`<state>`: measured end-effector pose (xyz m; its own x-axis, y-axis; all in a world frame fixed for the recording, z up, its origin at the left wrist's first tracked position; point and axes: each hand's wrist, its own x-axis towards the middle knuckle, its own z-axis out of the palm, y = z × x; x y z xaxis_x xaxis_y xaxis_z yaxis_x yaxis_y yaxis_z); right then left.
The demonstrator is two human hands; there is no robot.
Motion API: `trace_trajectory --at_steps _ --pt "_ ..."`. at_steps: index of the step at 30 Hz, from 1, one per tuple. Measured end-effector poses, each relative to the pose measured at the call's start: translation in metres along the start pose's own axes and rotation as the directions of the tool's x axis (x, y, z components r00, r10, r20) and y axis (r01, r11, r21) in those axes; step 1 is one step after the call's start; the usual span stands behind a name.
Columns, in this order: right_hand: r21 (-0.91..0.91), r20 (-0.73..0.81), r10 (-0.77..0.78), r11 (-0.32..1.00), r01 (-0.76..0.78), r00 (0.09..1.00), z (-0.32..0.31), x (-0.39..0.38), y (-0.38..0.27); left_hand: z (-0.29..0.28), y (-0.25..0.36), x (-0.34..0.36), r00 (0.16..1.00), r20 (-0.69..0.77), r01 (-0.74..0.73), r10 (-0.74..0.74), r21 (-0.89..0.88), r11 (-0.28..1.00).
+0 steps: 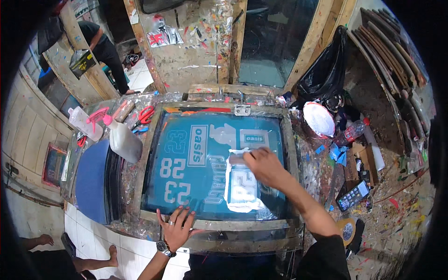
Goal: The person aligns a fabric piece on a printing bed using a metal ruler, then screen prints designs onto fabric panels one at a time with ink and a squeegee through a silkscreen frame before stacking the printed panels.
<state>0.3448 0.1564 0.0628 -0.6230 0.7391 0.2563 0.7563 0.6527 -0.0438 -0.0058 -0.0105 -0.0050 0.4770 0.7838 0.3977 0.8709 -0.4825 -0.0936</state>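
Observation:
A wooden-framed screen (219, 226) with teal mesh and pale printed-style lettering lies on the worn bench. My right hand (263, 165) grips a squeegee (237, 160), its blade against the upper part of a white ink patch (242, 204) on the right half of the mesh. The squeegee is partly hidden by my fingers. My left hand (175, 226), with a ring and wristwatch, rests with fingers spread on the screen's lower left edge. A metal hinge clamp (242, 110) sits on the frame's back edge.
Bottles (123, 140), scissors (145, 114) and dark-blue stacked pads (91, 182) crowd the left. A white ink tub (318, 120), phone (353, 195) and tape roll (345, 231) lie right. A black bag (322, 77) hangs behind. Other people (112, 60) (100, 261) are at left.

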Motion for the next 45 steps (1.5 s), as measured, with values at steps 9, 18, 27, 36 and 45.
trace_trajectory --at_steps 9,18,27,36,45 --pt "0.117 0.125 -0.021 0.993 0.006 0.992 -0.028 -0.102 -0.118 0.010 -0.001 0.001 0.999 -0.049 -0.021 0.021 0.006 1.000" --pt "-0.063 0.074 0.082 0.995 -0.078 0.994 -0.035 -0.086 -0.121 0.011 0.001 -0.005 0.985 -0.125 -0.105 0.122 0.139 0.985" --pt "0.247 0.280 0.138 0.946 -0.210 0.950 -0.100 -0.050 -0.090 0.013 0.001 0.001 0.966 -0.240 -0.083 0.090 0.037 0.996" --pt "-0.015 -0.009 0.064 0.998 -0.064 0.998 -0.050 -0.065 -0.115 0.014 0.002 -0.001 0.961 -0.264 -0.057 0.082 0.103 0.993" --pt "-0.013 -0.060 0.167 0.986 -0.168 0.984 -0.023 0.014 0.005 0.021 0.007 -0.005 0.964 -0.261 -0.042 0.057 0.062 0.997"
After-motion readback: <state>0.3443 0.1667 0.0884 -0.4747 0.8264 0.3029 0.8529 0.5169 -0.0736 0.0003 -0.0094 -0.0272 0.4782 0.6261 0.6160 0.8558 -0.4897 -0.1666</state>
